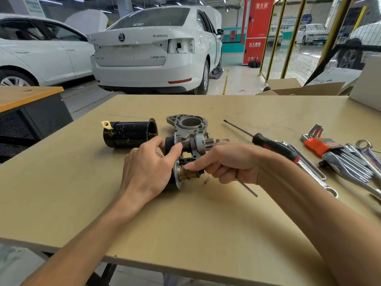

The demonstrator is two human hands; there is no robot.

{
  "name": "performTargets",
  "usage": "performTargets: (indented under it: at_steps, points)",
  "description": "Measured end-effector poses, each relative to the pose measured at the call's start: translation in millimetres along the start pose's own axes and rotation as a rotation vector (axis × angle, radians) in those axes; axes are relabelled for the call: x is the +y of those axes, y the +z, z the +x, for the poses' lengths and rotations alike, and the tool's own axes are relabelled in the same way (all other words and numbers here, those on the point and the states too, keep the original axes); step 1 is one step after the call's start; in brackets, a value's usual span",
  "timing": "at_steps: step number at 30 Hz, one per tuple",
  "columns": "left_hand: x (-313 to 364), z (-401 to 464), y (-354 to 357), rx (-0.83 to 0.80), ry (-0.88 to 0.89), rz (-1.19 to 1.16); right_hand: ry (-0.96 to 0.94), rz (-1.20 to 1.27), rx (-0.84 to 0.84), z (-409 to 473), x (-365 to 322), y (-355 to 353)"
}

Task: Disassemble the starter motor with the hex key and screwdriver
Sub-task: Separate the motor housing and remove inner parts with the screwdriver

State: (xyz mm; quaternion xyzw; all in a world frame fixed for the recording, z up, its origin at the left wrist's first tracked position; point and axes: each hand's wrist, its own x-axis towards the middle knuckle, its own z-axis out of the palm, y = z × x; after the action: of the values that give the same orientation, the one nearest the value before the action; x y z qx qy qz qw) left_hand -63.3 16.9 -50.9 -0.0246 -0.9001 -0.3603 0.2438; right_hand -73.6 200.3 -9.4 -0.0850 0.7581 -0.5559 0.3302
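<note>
Starter motor [188,145] in pieces, near the middle of the tan table [185,223]. Grey metal front part with a big round hole and a small gear sticking out to the right. A round silver plate and a brass-coloured tube low down on it. Left hand [150,170] wrapped round the dark back end, fingers [175,149] curled on it, holding tight. Right hand [226,164] closed in a fist round a thin hex key [247,187], with the thumb pushed against the brass tube. One tiny pin [207,180] lying just beside. Black round case [129,133] with a gold tab, on its side, just left. Red and black screwdriver [268,143] to the right. Hex key set [321,141] and shiny wrenches [354,162] farther right.
</note>
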Motion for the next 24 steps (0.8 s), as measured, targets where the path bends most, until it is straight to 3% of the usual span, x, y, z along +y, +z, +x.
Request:
performTargets:
  at_steps: [10, 24]
  points:
    - [-0.9, -4.2, 1.3, 0.042, 0.067, 0.080, -0.059, -0.137, 0.087, -3.9, 7.0, 9.0]
    - [-9.6, 5.5, -2.2, 0.026, 0.003, -0.005, -0.221, -0.145, 0.208, 7.9, 19.0, 27.3]
